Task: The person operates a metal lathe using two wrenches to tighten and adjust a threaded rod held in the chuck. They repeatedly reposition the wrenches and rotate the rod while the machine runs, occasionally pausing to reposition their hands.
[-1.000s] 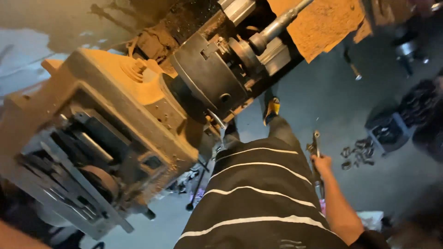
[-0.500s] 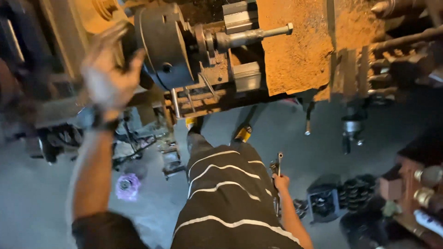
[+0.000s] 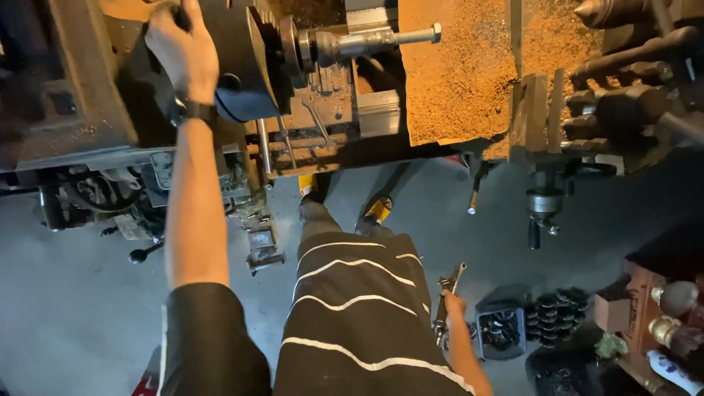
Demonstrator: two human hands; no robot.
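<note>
- Clearly, the left hand (image 3: 180, 51) is the first risk: its fingers are wrapped over the top edge of the dark round chuck (image 3: 238, 62) of the lathe (image 3: 66, 95), palm pressed against the rim. If the chuck turns while the hand grips it, fingers or the wrist strap could be dragged in.
- Further right, the threaded steel shaft (image 3: 374, 40) sticks out of the chuck over the bed; if it sits loosely, a pull on the chuck could shake it out of true or let it slip.
- Below, the person's feet stand close under the machine, near a lever (image 3: 477, 192) hanging from the carriage; a knee or shin could knock it.
- Lower right, the right hand (image 3: 453, 302) hangs by the hip with fingers closed round an adjustable wrench (image 3: 447, 290). A slack grip could drop it onto the black box of small parts (image 3: 500, 330) or a foot.
- Orange chips (image 3: 455, 81) cover the bed and could scratch bare skin.
</note>
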